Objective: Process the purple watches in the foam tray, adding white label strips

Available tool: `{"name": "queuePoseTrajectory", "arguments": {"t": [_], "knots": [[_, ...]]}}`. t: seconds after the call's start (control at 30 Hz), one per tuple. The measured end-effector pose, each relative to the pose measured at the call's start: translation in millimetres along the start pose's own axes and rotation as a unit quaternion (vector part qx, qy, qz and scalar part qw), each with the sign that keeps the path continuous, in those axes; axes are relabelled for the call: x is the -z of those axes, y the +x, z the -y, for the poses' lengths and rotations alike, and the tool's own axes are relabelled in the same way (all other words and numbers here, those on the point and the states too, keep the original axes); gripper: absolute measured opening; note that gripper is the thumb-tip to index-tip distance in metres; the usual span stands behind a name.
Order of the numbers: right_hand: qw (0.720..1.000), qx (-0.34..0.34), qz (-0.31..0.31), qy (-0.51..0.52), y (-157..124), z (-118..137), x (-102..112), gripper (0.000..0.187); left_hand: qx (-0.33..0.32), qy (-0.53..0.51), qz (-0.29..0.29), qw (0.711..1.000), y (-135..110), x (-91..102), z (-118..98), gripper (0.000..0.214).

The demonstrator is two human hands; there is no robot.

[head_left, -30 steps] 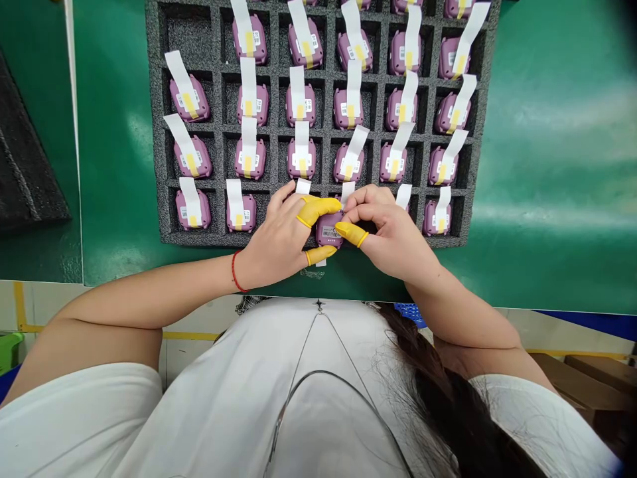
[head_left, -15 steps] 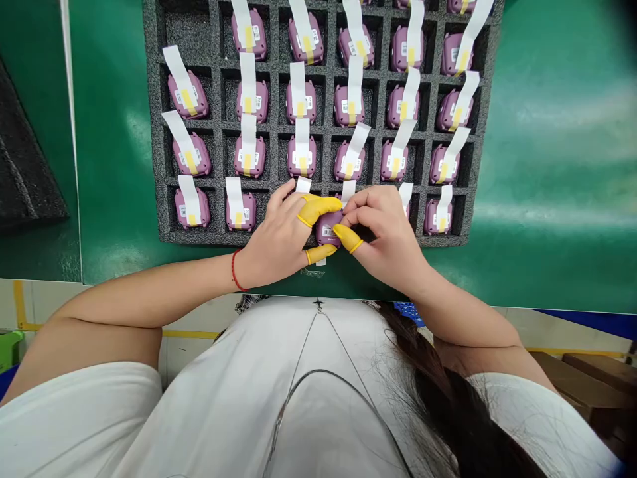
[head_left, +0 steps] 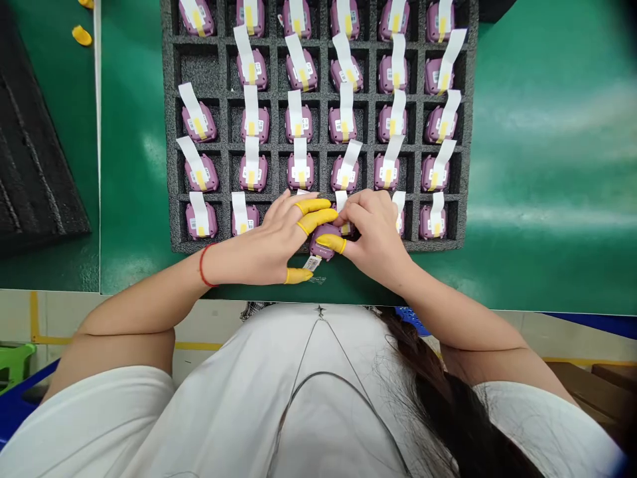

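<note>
A purple watch body (head_left: 322, 244) is between my hands, over the front edge of the black foam tray (head_left: 279, 247). A small printed white tag (head_left: 312, 263) sticks out at its lower left. My left hand (head_left: 263, 240), with yellow finger cots, holds the watch body's left side: fingertips along the upper edge, thumb low beside the tag. My right hand (head_left: 375, 229) is closed, its yellow-covered thumb lying across the watch body's face and the bent fingers at its upper right edge. The contact under the fingers is partly hidden.
Purple watch bodies with white strips and yellow tape, such as this one (head_left: 202, 219), fill most tray compartments; one at the left (head_left: 199, 66) is bare. A black foam piece (head_left: 40, 166) and a yellow finger cot (head_left: 82, 35) lie left on the green table (head_left: 537, 199).
The view has shifted, showing more of the tray's far rows. The watch body has tilted and its tag now shows more. My right thumb has moved left across its face.
</note>
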State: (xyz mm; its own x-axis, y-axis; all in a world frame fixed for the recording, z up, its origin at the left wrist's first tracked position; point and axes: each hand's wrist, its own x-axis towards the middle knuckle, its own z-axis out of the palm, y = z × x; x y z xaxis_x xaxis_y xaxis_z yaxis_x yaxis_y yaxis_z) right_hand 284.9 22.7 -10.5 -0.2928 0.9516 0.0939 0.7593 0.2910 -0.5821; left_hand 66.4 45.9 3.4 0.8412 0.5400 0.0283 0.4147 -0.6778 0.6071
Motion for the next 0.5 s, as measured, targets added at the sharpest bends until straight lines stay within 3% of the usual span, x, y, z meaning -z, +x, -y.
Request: {"name": "queuePoseTrajectory", "arguments": {"t": [0.07, 0.17, 0.3, 0.4, 0.5], "knots": [[1.0, -0.01, 0.004, 0.004, 2, 1, -2, 0.037, -0.009, -0.005, 0.04, 0.999, -4, 9.3, 6, 0.083], [1.0, -0.013, -0.009, 0.013, 3, -1, -2, 0.038, 0.009, 0.016, 0.041, 0.999, -6, 10.8, 11, 0.079], [1.0, -0.006, -0.028, 0.012, 2, -2, -5, 0.04, 0.048, 0.051, 0.007, 0.998, -5, -4.2, 6, 0.082], [0.999, 0.005, -0.03, -0.009, 0, 1, -9, 0.036, 0.078, 0.064, -0.027, 0.994, -1, -15.5, 0, 0.073], [0.999, 0.012, -0.043, -0.01, 0, 0, -9, 0.018, 0.107, 0.061, -0.08, 0.989, 6, -20.2, -4, 0.056]]}}
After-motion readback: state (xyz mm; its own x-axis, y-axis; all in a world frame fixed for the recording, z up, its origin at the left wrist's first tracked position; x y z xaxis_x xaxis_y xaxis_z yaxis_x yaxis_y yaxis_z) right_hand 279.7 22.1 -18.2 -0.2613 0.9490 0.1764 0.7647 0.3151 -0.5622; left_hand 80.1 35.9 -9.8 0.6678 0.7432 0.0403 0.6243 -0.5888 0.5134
